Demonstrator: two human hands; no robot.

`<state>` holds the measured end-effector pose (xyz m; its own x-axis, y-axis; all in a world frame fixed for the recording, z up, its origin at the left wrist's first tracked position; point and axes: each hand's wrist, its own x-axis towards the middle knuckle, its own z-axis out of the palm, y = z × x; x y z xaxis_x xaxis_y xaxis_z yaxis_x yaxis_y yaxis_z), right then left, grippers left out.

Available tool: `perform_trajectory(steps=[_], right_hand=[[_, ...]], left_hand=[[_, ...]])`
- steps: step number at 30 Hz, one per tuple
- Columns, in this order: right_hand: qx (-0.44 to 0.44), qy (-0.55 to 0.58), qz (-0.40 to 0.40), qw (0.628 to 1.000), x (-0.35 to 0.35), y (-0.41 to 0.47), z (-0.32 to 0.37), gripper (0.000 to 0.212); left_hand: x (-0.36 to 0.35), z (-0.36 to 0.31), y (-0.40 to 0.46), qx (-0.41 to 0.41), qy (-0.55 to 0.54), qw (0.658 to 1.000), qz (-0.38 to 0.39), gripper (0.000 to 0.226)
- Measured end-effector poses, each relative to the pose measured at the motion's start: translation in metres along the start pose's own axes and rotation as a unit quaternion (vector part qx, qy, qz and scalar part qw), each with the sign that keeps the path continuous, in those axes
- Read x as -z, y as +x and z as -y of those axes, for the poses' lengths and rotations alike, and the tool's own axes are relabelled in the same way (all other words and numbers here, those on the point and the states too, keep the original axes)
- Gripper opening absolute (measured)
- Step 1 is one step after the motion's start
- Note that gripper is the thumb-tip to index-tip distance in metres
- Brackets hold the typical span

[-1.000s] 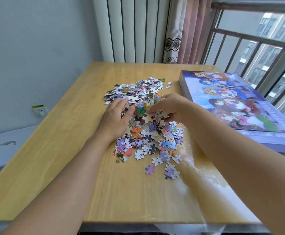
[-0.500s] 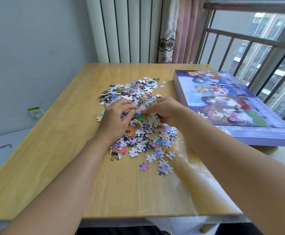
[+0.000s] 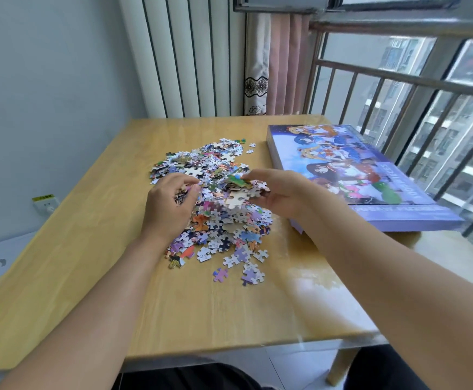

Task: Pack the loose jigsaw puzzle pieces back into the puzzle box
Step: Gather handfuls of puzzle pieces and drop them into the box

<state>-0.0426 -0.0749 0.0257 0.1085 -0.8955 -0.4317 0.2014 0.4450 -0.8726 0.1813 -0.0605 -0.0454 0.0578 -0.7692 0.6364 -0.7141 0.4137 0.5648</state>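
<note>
Hands have risen from the pile: left hand point(image 3: 170, 205) and right hand point(image 3: 279, 194) now lift puzzle pieces point(image 3: 215, 209) in curled fingers. Puzzle box point(image 3: 350, 175), right of the pile, looks closed, so packing waits.

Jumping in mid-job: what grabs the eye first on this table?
The heap of loose puzzle pieces mid-table, with the left hand and right hand both scooping up pieces from it. Right of the heap lies the closed purple puzzle box, by the window railing.
</note>
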Motion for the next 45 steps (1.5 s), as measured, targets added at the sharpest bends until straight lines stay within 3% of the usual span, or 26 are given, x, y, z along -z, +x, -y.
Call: perform_trajectory(steps=[4, 6, 9, 13, 21, 24, 30, 34, 35, 37, 40, 42, 45], right_hand=[[-0.001, -0.007, -0.025, 1.000, -0.003, -0.013, -0.016, 0.033], [0.004, -0.051, -0.067, 0.996, -0.003, -0.017, -0.025, 0.033], [0.017, -0.029, -0.116, 0.993, -0.008, -0.020, -0.034, 0.021], [0.030, 0.008, -0.138, 0.990, -0.011, -0.022, -0.037, 0.026], [0.031, -0.077, -0.137, 0.987, -0.007, -0.027, -0.043, 0.036], [0.047, -0.068, -0.120, 0.989, -0.008, -0.031, -0.044, 0.041], [0.163, -0.065, -0.145, 0.974, -0.009, -0.042, -0.048, 0.054], [0.158, -0.026, -0.126, 0.979, -0.002, -0.056, -0.037, 0.040], [0.139, 0.012, -0.103, 0.985, 0.002, -0.059, -0.033, 0.046], [0.110, 0.082, -0.052, 0.989, 0.011, -0.069, -0.023, 0.052], [0.093, 0.093, -0.034, 0.991, 0.026, -0.079, -0.013, 0.024], [0.081, 0.111, -0.041, 0.990, 0.035, -0.085, -0.006, 0.012], [0.069, 0.139, -0.052, 0.986, 0.051, -0.092, 0.003, 0.011]], left_hand=[[0.004, -0.009, -0.005, 0.008, -0.008, 1.000, -0.023, 0.011], [0.007, -0.023, -0.007, 0.000, -0.022, 1.000, 0.011, 0.016], [0.008, -0.044, -0.015, -0.026, -0.048, 0.992, 0.111, 0.051], [-0.006, -0.047, -0.037, -0.063, 0.043, 0.973, 0.217, 0.082], [-0.014, -0.044, -0.043, -0.096, 0.089, 0.969, 0.211, 0.070], [-0.012, -0.045, -0.043, -0.089, 0.059, 0.975, 0.195, 0.072], [-0.002, -0.051, -0.045, -0.026, -0.028, 0.995, 0.093, 0.054], [0.000, -0.054, -0.041, -0.021, -0.036, 0.997, 0.065, 0.035], [0.000, -0.057, -0.040, -0.025, -0.023, 0.997, 0.066, 0.033], [-0.001, -0.066, -0.036, -0.049, -0.002, 0.995, 0.083, 0.038], [-0.014, -0.091, -0.030, -0.115, 0.029, 0.979, 0.165, 0.067], [-0.031, -0.112, -0.029, -0.092, 0.023, 0.972, 0.213, 0.085], [-0.057, -0.131, -0.023, -0.063, -0.027, 0.979, 0.193, 0.078]])
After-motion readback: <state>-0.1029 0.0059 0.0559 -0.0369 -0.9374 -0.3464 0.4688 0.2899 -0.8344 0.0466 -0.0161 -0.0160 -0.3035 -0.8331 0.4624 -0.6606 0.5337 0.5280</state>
